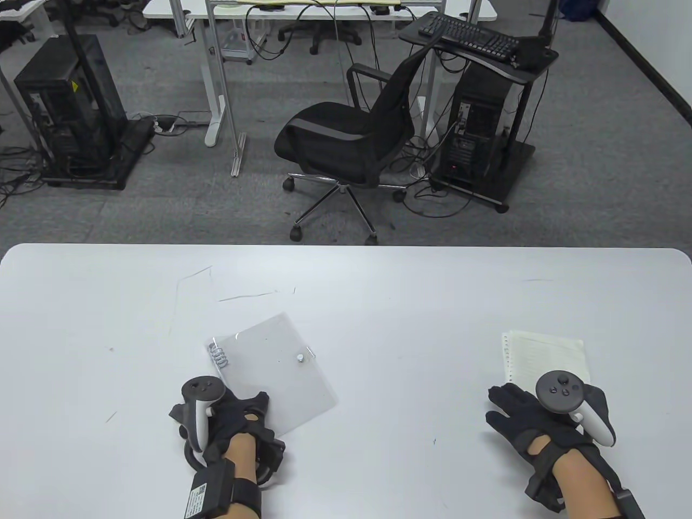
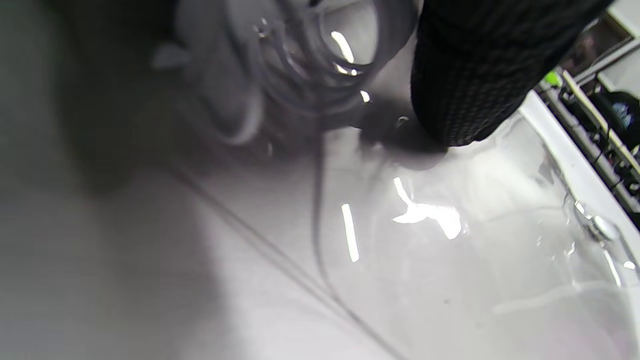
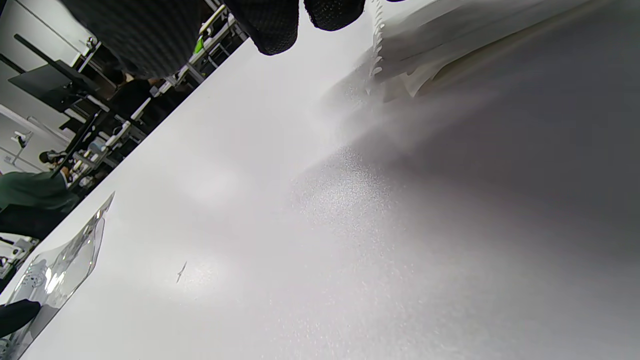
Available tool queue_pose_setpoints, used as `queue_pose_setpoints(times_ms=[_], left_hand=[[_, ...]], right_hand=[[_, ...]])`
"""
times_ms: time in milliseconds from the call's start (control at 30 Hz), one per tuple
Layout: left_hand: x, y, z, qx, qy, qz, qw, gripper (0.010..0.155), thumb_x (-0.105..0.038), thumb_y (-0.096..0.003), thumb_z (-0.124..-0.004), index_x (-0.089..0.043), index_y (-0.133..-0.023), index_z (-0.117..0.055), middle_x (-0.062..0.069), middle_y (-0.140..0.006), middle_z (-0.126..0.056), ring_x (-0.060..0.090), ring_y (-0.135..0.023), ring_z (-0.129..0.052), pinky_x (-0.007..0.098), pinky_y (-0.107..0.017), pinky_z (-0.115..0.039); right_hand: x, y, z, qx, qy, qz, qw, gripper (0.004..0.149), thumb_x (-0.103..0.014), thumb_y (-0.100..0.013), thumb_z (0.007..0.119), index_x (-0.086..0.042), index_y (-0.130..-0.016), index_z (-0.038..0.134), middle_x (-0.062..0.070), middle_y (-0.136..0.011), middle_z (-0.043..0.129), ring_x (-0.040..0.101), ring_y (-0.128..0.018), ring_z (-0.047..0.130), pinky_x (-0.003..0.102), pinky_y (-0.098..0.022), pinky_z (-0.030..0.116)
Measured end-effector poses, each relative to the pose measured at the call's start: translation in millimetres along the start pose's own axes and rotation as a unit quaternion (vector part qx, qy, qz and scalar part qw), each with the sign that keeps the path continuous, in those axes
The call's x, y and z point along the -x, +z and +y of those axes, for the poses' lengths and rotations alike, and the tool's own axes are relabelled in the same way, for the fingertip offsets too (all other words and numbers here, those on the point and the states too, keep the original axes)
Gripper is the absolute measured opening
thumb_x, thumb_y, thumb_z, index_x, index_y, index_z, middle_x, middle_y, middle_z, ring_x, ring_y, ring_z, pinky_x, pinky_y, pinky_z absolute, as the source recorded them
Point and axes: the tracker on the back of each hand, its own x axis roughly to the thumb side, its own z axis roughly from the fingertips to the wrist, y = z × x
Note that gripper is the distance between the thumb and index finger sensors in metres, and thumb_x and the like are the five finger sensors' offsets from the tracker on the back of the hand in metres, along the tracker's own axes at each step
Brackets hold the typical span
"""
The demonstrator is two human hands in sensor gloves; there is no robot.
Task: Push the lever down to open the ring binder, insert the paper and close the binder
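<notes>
The ring binder [image 1: 275, 373] lies on the tabletop [image 1: 411, 303] toward the left, its clear cover down flat and its metal rings [image 1: 218, 354] at the upper-left corner. The left hand [image 1: 227, 419] rests on the binder's near corner; the left wrist view shows one gloved fingertip [image 2: 465, 100] pressing on the clear cover beside the rings, though whether the other fingers are curled or flat cannot be told. The stack of punched paper [image 1: 540, 359] sits well apart on the right, with no sheet on the rings. The right hand [image 1: 540, 421] lies with relaxed fingers at the stack's near edge, gripping nothing as far as can be seen. The task looks barely begun: opening the rings, threading the paper and closing the binder all appear to remain.
</notes>
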Motion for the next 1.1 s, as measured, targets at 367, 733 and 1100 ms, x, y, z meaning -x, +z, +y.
queue_pose_setpoints(times_ms=[367,733,1100], left_hand=[[-23.3,16.8,-11.5,-0.073,-0.041,-0.076,0.994,0.094,-0.031,-0.052,-0.088,-0.03,-0.107,-0.012,0.008,-0.118,-0.014,0.044,-0.109,-0.007,0.058,-0.073,-0.018],[-46.4,43.9,-4.3,-0.09,-0.022,-0.187,0.978,0.082,-0.026,-0.0541,-0.088,-0.044,-0.105,-0.027,-0.012,-0.12,-0.038,0.025,-0.085,-0.098,0.041,-0.053,-0.09],[-58.8,68.0,-6.6,0.027,0.142,-0.285,0.948,0.081,-0.024,-0.0528,-0.088,-0.04,-0.106,-0.029,-0.009,-0.118,-0.046,0.023,-0.08,-0.1,0.04,-0.049,-0.092]], right_hand=[[0.4,-1.6,1.9,-0.005,-0.001,-0.002,1.0,0.071,-0.049,-0.051,0.071,-0.018,-0.111,0.048,0.016,-0.121,0.032,0.049,-0.104,0.024,0.068,-0.069,0.037],[1.2,-2.2,1.3,-0.003,-0.002,-0.004,1.0,0.072,-0.049,-0.051,0.071,-0.018,-0.111,0.048,0.016,-0.121,0.032,0.049,-0.104,0.024,0.069,-0.069,0.037],[1.5,-0.2,-2.7,0.0,-0.011,-0.011,1.0,0.072,-0.049,-0.051,0.071,-0.018,-0.111,0.047,0.016,-0.121,0.031,0.049,-0.104,0.023,0.069,-0.069,0.037]])
